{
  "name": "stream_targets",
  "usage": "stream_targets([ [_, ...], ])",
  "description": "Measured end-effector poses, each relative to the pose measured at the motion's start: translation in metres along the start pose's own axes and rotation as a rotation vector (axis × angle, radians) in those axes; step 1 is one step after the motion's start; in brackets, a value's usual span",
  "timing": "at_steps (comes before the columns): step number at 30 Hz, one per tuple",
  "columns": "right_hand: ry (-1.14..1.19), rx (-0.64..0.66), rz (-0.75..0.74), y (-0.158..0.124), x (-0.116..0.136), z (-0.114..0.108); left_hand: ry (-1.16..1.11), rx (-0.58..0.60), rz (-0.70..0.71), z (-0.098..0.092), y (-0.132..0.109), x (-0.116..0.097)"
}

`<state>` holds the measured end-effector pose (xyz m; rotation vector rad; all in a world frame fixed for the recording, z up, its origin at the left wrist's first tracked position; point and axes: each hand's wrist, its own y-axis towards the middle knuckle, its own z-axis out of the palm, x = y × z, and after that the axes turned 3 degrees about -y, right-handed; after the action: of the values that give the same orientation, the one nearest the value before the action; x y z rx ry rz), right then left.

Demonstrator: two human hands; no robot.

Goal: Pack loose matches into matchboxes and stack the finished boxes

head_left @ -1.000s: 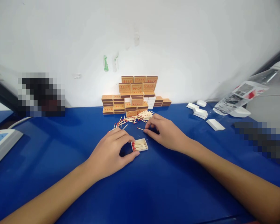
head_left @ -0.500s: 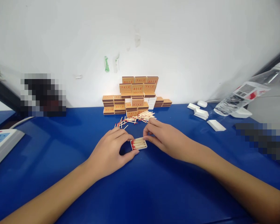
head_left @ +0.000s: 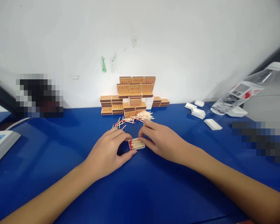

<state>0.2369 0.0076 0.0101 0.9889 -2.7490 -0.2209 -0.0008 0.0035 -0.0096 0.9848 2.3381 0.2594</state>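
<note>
A small white matchbox tray (head_left: 142,148) lies on the blue table, filled with red-headed matches (head_left: 136,143). My left hand (head_left: 109,149) grips the tray's left end, thumb on the near side and fingers at the far side. Over the tray's far right part is my right hand (head_left: 161,137), thumb and fingertips pinched together at the matches. Whatever sits between those fingertips is hidden. Just behind the hands lies a loose pile of matches (head_left: 143,116), some scattered to the left.
Stacked matchboxes (head_left: 134,88) stand against the white wall behind the pile. On the right are several white pieces (head_left: 212,124) and a tilted clear plastic bottle (head_left: 233,96). A white power strip (head_left: 4,143) sits at the left edge. Two areas are pixelated.
My right hand's fingertips have moved slightly left and inward over the tray's matches. My left hand keeps its hold on the tray. The whole view has shifted a little.
</note>
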Motion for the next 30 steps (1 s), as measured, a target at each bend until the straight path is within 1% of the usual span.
stream_targets([
  [9,0.055,-0.021,-0.024,0.001,-0.002,0.005,0.021,0.004,0.012,-0.001,0.000,0.000],
  [13,0.053,-0.132,-0.005,0.000,-0.010,-0.002,0.026,0.004,0.010,0.000,0.000,0.001],
  [15,0.019,-0.190,0.048,-0.001,-0.020,-0.007,0.038,-0.007,0.001,0.000,-0.001,0.001],
  [17,-0.040,-0.222,0.123,-0.002,-0.032,-0.010,0.053,-0.015,-0.006,0.000,-0.002,0.001],
  [19,-0.091,-0.202,0.200,-0.003,-0.043,-0.010,0.058,-0.018,-0.003,0.000,-0.002,0.001],
  [22,-0.087,-0.125,0.286,-0.002,-0.052,-0.006,0.042,-0.035,0.017,0.000,-0.001,0.000],
  [24,-0.062,-0.093,0.319,0.000,-0.052,0.001,0.034,-0.053,0.024,0.000,-0.001,0.000],
  [27,-0.032,-0.082,0.354,0.005,-0.052,0.011,0.038,-0.052,0.023,0.000,-0.001,0.000],
  [30,0.002,-0.080,0.375,0.009,-0.055,0.015,0.043,-0.039,0.019,0.001,-0.001,0.000],
])
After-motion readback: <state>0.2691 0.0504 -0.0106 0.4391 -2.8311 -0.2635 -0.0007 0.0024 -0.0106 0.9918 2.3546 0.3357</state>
